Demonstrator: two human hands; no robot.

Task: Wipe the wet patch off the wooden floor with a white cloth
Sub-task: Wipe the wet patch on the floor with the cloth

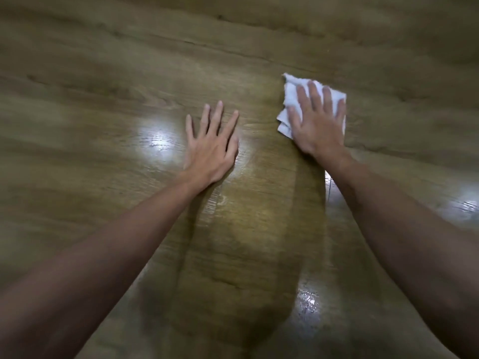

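A wet sheen (307, 303) glistens on the wooden floor (77, 99) between both forearms. Farther out, the left hand (211, 146) lies flat, fingers spread, holding nothing. Farthest, the right hand (317, 120) presses flat, fingers extended, on the folded white cloth (290, 97).

All I get is wooden floor (108, 81), brown-olive laminate with dark grain lines running roughly side to side. I count 3 bright glare spots (155, 141): 1 at mid-left, 1 at the right edge, 1 low and right of centre. A darker shadow (233, 255) runs down the middle. The outer parts are blurred.
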